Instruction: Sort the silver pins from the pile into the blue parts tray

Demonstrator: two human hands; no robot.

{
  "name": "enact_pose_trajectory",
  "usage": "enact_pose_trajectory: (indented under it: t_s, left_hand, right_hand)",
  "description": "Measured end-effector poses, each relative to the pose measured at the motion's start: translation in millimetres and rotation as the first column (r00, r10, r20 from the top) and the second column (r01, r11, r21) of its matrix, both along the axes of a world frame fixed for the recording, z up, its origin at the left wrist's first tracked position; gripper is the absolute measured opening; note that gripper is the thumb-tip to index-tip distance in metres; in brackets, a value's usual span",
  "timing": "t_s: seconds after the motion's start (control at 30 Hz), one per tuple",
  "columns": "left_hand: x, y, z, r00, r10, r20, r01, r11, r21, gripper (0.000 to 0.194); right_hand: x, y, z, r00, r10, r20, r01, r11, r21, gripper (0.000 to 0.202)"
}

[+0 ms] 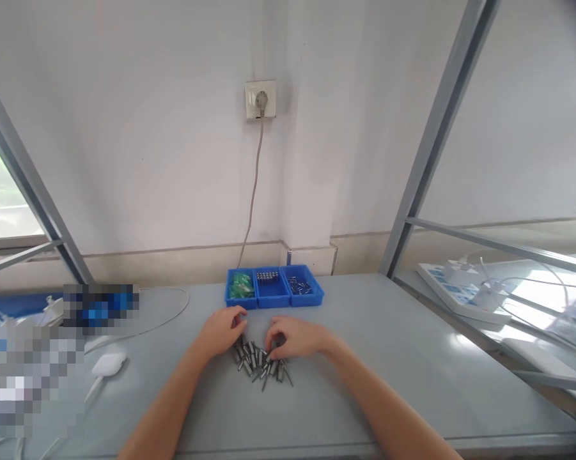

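Observation:
A loose pile of small grey metal pieces point(252, 358), thin rods and short cylinders, lies on the table in front of me. My left hand point(225, 329) rests at the pile's left end, its thumb and forefinger a little apart and the other fingers partly hidden. At the pile's right side, my right hand point(292, 337) has its thumb and forefinger curled together in a pinch. Whatever is between those fingertips is too small to make out. Just behind the hands stand joined blue bins point(273, 303), holding green items point(241, 285), shiny metal pieces point(267, 276) and small dark metal pieces point(300, 286).
The grey table point(359, 319) meets a wall with a plugged-in socket point(261, 100), whose cord hangs down behind the bins. A white charger point(109, 365) and cables lie at left. Slanting metal posts point(436, 147) flank the table; a power strip point(460, 294) lies beyond the right one.

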State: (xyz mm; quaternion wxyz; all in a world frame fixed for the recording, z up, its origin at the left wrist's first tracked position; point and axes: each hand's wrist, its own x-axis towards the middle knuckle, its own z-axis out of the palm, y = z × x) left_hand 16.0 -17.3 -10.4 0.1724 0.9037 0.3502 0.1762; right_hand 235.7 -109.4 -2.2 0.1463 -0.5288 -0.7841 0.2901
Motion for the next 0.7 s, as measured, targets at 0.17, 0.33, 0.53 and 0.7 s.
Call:
enact_pose_trajectory:
  t_s: [0.17,0.33,0.53,0.7]
  left_hand:
    - [0.3,0.5,-1.5,1.0,0.011,-0.004,-0.011,1.0,-0.002,0.027]
    - [1.1,0.0,-0.4,1.0,0.007,-0.022,-0.007,1.0,-0.011,0.028]
    - [3.4,-3.6,2.2,0.999,-0.012,-0.036,0.012,1.0,-0.014,0.03]
    - [3.9,-3.8,3.5,0.999,-0.022,-0.046,0.021,1.0,-0.011,0.03]
  right_hand:
    - [0.4,3.8,-4.9,0.999,0.038,0.012,-0.038,0.999,0.012,0.026]
    - [3.8,2.8,-1.0,0.999,0.025,-0.029,-0.026,0.999,-0.029,0.021]
    - [11.3,-2.7,11.7,0.968,-0.117,-0.222,0.092,0.989,-0.119,0.022]
    - [12.1,0.3,12.6,0.869,-0.156,-0.469,0.121,0.987,-0.105,0.038]
